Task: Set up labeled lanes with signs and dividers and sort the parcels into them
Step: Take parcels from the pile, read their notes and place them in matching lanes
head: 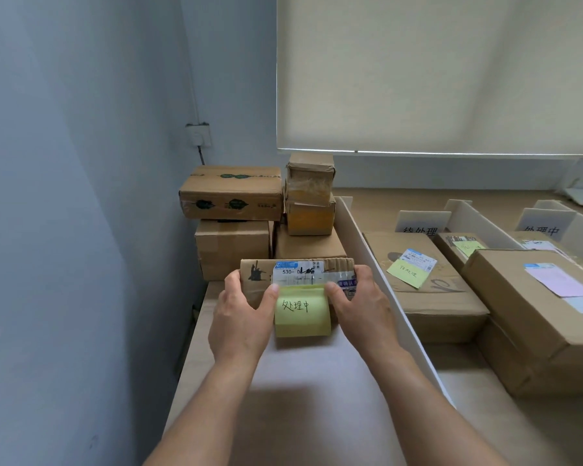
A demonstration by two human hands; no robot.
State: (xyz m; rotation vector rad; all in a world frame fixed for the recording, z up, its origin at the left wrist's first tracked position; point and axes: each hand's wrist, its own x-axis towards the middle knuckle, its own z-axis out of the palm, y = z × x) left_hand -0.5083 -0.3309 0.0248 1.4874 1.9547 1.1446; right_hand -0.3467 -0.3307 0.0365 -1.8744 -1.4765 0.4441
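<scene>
A small cardboard parcel (260,275) with a shipping label is held up over the left end of the table. My left hand (243,317) grips its left end and my right hand (360,306) grips its right end, thumbs on the front. A yellow sticky note (302,312) with handwriting hangs from the parcel's front between my thumbs. To the right, a long white divider (384,284) runs front to back. Beyond it stand two white signs (421,222) (544,223) behind parcels lying in the lanes.
A stack of several cardboard boxes (231,193) fills the back left corner against the wall. A flat box with a yellow note (418,280) lies in the first lane, and larger boxes (535,307) in the lane to its right. A second divider (485,225) separates the lanes.
</scene>
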